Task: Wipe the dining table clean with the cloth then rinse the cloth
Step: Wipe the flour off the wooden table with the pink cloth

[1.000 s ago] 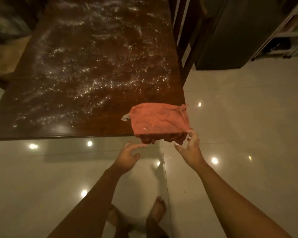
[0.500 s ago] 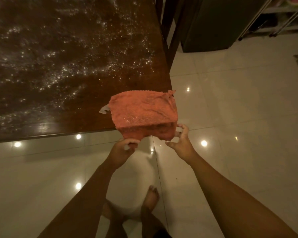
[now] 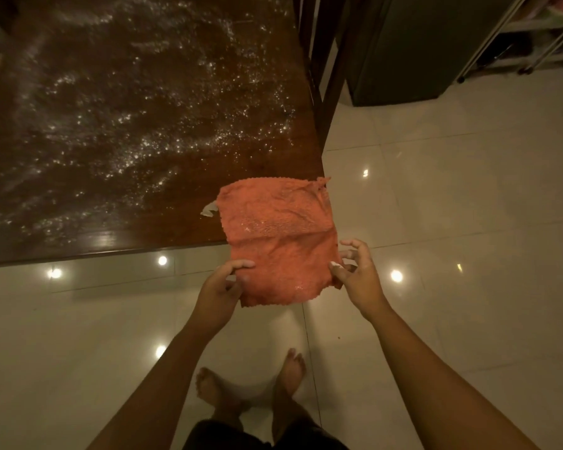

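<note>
Dark wooden counter (image 3: 117, 131) speckled with white powder — both hands, left hand (image 3: 220, 289) and right hand (image 3: 359, 277), pinch the orange cloth (image 3: 278, 238) at its corner.

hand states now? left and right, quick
Left hand: pinching the orange cloth at its left edge.
Right hand: pinching the same cloth at its right edge.
</note>
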